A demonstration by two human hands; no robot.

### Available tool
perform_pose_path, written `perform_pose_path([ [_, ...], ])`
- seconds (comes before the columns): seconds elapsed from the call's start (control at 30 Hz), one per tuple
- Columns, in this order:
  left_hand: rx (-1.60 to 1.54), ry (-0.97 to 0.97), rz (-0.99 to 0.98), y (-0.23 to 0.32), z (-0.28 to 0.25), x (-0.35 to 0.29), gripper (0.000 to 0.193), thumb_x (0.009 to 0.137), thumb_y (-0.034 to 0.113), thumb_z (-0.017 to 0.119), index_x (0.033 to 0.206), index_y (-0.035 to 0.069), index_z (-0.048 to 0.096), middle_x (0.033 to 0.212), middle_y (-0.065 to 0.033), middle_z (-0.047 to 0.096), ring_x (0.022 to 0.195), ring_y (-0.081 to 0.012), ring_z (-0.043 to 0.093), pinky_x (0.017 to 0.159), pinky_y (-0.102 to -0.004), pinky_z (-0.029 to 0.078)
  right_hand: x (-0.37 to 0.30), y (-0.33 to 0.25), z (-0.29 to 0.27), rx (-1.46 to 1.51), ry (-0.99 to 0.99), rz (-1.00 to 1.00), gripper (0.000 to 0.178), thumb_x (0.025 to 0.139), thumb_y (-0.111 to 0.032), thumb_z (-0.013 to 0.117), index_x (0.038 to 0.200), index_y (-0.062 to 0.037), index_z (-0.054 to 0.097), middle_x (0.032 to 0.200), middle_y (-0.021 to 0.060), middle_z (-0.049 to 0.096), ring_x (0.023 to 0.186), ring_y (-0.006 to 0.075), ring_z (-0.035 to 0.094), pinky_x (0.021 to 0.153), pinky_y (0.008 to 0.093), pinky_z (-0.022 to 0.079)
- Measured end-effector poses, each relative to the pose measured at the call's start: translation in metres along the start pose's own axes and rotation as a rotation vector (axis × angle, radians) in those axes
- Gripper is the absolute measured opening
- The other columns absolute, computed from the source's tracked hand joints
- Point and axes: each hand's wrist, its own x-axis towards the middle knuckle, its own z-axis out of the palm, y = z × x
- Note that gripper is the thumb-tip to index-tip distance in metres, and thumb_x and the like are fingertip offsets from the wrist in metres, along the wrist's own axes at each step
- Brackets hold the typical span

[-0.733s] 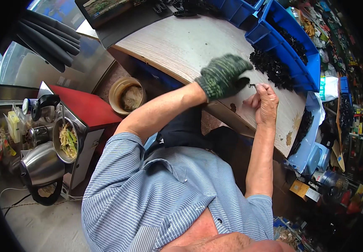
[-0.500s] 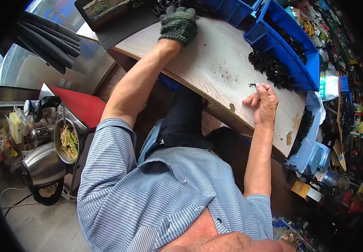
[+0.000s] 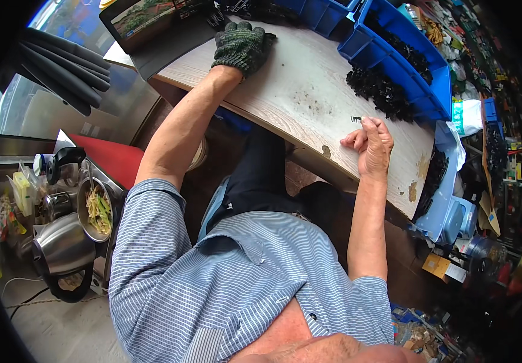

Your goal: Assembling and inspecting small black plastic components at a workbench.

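Note:
My left hand (image 3: 243,49) wears a dark green knit glove and rests over the far left of the worktable. Its fingers curl down away from view, so whatever they hold, if anything, is hidden. Bare, my right hand (image 3: 374,148) is raised over the table's right half. Thumb and forefinger pinch a small black toothed plastic piece (image 3: 356,118), which sticks out to the left of the fingertips. Beyond that hand lies a loose heap of small black parts (image 3: 379,91), against a blue bin (image 3: 397,63) that contains more of them.
The pale wooden worktable (image 3: 297,72) has worn patches along its near edge. A tablet (image 3: 152,27) stands at the far left, with another blue bin (image 3: 321,17) at the back. A light-blue tray (image 3: 439,199) hangs by the right edge. Left are a kettle (image 3: 64,239) and a food bowl (image 3: 111,199).
The whole view has shifted slightly, with table and hands appearing a little further left. My left hand sits slightly lower in the picture. My right hand keeps its pinch on the black piece.

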Motion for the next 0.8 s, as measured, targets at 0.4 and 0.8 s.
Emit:
perform_pose_path([
  [0.4, -0.953, -0.031, -0.127, 0.066, -0.03, -0.061, 0.027, 0.089, 0.013, 0.071, 0.114, 0.004, 0.066, 0.104, -0.0123, 0.072, 0.093, -0.0251, 0.071, 0.082, -0.0354, 0.057, -0.002, -0.002, 0.001, 0.12, 0.023, -0.045, 0.021, 0.088, -0.023, 0.073, 0.097, -0.0063, 0.064, 0.052, 0.0033, 0.052, 0.052, 0.0197, 0.063, 0.056, 0.0429, 0.06],
  [0.8, -1.603, -0.663, -0.27, 0.165, -0.055, -0.076, 0.033, 0.091, 0.022, 0.07, 0.119, 0.004, 0.065, 0.085, -0.0057, 0.071, 0.07, -0.01, 0.066, 0.056, -0.0262, 0.055, -0.009, 0.002, -0.004, 0.16, 0.032, -0.078, 0.016, 0.088, -0.019, 0.078, 0.096, -0.0082, 0.07, 0.072, -0.0006, 0.065, 0.059, 0.0102, 0.061, 0.057, 0.0247, 0.051],
])
